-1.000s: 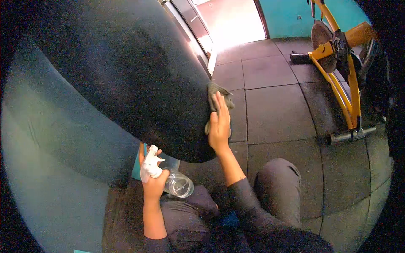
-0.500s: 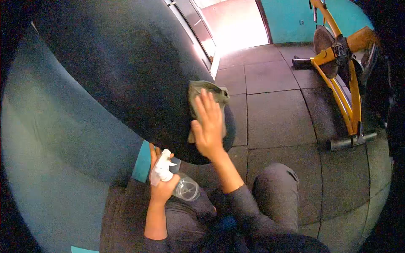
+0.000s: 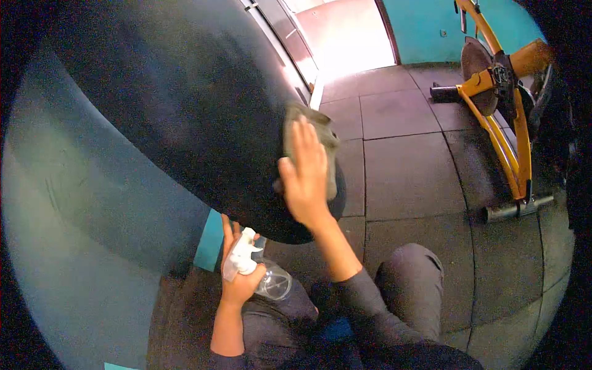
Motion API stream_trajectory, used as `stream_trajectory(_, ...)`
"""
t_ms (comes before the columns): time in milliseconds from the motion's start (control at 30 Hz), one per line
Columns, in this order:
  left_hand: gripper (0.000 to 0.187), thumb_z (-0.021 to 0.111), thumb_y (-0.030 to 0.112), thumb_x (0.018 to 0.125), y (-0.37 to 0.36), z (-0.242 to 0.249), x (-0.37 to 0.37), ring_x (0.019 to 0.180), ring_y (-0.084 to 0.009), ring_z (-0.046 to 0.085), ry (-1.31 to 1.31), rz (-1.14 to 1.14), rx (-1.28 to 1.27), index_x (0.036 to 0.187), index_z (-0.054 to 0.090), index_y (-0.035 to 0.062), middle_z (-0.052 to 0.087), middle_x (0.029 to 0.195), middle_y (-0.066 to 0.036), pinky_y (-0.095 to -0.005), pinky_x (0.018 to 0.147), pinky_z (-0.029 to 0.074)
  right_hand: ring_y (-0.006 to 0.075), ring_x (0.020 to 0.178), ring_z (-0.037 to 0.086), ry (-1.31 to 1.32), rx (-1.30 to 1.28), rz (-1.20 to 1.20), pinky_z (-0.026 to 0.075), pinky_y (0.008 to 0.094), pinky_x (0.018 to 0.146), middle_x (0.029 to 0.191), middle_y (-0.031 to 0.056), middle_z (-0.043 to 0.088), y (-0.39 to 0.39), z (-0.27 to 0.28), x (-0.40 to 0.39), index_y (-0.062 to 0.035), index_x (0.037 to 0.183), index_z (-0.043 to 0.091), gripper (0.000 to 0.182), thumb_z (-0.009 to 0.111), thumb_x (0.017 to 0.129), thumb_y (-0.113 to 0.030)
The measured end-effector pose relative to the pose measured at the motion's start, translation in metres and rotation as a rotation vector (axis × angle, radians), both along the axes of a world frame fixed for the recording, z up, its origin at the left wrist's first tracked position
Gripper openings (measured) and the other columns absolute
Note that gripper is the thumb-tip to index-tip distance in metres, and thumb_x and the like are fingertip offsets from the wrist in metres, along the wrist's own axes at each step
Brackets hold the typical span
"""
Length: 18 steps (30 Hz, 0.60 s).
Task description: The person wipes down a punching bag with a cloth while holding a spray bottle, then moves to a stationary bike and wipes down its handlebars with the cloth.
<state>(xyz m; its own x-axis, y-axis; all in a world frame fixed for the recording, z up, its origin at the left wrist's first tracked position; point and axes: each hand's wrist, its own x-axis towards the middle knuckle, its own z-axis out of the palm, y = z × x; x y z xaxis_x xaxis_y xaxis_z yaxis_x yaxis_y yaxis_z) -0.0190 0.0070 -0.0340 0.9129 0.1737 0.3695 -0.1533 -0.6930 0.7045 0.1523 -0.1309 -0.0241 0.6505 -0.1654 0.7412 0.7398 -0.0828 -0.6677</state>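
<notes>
A large black object (image 3: 185, 105) with a smooth surface and a rounded lower end fills the upper left and middle. Against that end lies a grey-green cloth (image 3: 330, 145), pressed by the flat palm of my right hand (image 3: 306, 176), its fingers stretched out over it. Lower down, my left hand (image 3: 242, 285) grips a clear spray bottle (image 3: 275, 282) by the neck, below its white trigger head (image 3: 245, 250). The thumb wraps the neck, while some fingers extend behind the head, partly hidden. The bottle tilts over my left thigh.
On the right stands a yellow-framed exercise machine (image 3: 521, 148) with a dark foot bar (image 3: 518, 208). Dark square mats (image 3: 410, 176) cover the floor. A bright doorway (image 3: 348, 37) opens at the top beside a teal wall (image 3: 444, 31). A blue-grey surface (image 3: 80, 203) borders the left.
My right hand and the cloth have slid slightly up and right along the black surface. The spray bottle in my left hand sits a little lower in view.
</notes>
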Motion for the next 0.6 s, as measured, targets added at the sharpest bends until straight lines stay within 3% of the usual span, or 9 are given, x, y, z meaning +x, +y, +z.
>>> stream_trajectory(167, 0.077, 0.059, 0.0, 0.062, -0.007, 0.004, -0.002, 0.127, -0.0299, 0.043, -0.002, 0.014, -0.018, 0.136, 0.037, -0.0041, 0.009, 0.155, -0.018, -0.0373, 0.101, 0.039, 0.0346, 0.14, 0.021, -0.112, -0.086, -0.06, 0.017, 0.0499, 0.111, 0.152, 0.0145, 0.024, 0.002, -0.003, -0.006, -0.0089, 0.144, 0.032, 0.067, 0.051, 0.088, -0.039)
stream_trajectory(200, 0.077, 0.059, 0.0, 0.062, -0.007, 0.005, -0.002, 0.126, -0.0297, 0.043, -0.001, 0.019, -0.009, 0.136, 0.037, -0.0041, 0.009, 0.155, -0.018, -0.0372, 0.1, 0.04, 0.0346, 0.137, 0.026, -0.09, -0.038, -0.086, 0.021, 0.0468, 0.111, 0.15, 0.0159, 0.028, -0.001, -0.011, 0.001, -0.0083, 0.143, 0.034, 0.069, 0.054, 0.086, -0.043)
stream_trajectory(367, 0.083, 0.059, -0.001, 0.062, -0.009, 0.002, -0.003, 0.119, -0.0262, 0.049, -0.041, 0.026, -0.055, 0.14, 0.03, -0.0046, 0.01, 0.155, -0.017, -0.036, 0.098, 0.042, 0.0353, 0.132, 0.035, 0.34, 0.155, 0.033, 0.025, 0.0421, 0.11, 0.146, 0.017, 0.035, -0.001, -0.123, 0.053, -0.0055, 0.141, 0.036, 0.06, 0.048, 0.092, -0.038)
stream_trajectory(433, 0.086, 0.059, -0.001, 0.062, -0.006, 0.002, -0.001, 0.116, -0.0248, 0.051, -0.034, 0.029, -0.002, 0.141, 0.027, -0.0048, 0.012, 0.154, -0.017, -0.0354, 0.098, 0.042, 0.0353, 0.133, 0.034, 0.397, 0.185, 0.062, 0.024, 0.0421, 0.11, 0.146, 0.0168, 0.035, 0.001, -0.133, 0.053, -0.0052, 0.141, 0.036, 0.057, 0.047, 0.093, -0.034)
stream_trajectory(533, 0.087, 0.058, -0.001, 0.062, -0.008, -0.002, 0.001, 0.114, -0.0241, 0.053, -0.091, 0.028, -0.01, 0.142, 0.024, -0.005, 0.015, 0.154, -0.017, -0.0345, 0.096, 0.043, 0.0338, 0.134, 0.032, 0.437, 0.137, 0.053, 0.022, 0.0409, 0.111, 0.146, 0.0155, 0.035, 0.0, -0.115, 0.047, -0.006, 0.141, 0.036, 0.053, 0.045, 0.093, -0.025)
stream_trajectory(600, 0.087, 0.058, -0.001, 0.062, -0.012, 0.001, 0.0, 0.115, -0.0251, 0.053, -0.094, 0.042, -0.06, 0.142, 0.024, -0.0049, 0.018, 0.152, -0.018, -0.0342, 0.096, 0.044, 0.0322, 0.137, 0.028, 0.222, 0.066, 0.042, 0.02, 0.0428, 0.112, 0.148, 0.0132, 0.033, -0.001, -0.072, 0.033, -0.0079, 0.143, 0.035, 0.054, 0.044, 0.09, -0.019)
